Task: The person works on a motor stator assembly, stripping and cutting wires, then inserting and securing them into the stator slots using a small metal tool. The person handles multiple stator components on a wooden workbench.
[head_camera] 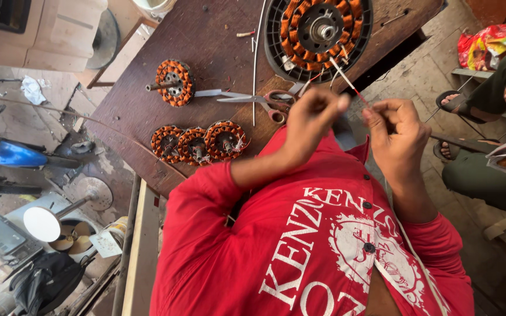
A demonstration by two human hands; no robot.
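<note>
Head view, looking down past a red shirt (300, 246).

Left hand (314, 117) and right hand (396, 137) are raised close together just above the near edge of the dark wooden counter (206, 35). Fingers of both hands are pinched on a thin sleeved wire (346, 79), white with a reddish stretch, which runs up and away to the large motor stator (318, 32) at the far side of the counter. The stator has orange copper windings set in a round black housing, with a metal hub at its middle.

Just beyond the left hand lie scissors (259, 99) with reddish handles, blades pointing left. Left of the blades stands a small wound stator on a shaft (174, 83). Nearer, three small wound stators (197, 142) sit in a row, touching one another.

At the far right another person's legs (487, 175) in dark green trousers and a sandalled foot show. On the floor at left: a small fan base (65, 213) and assorted scrap.
</note>
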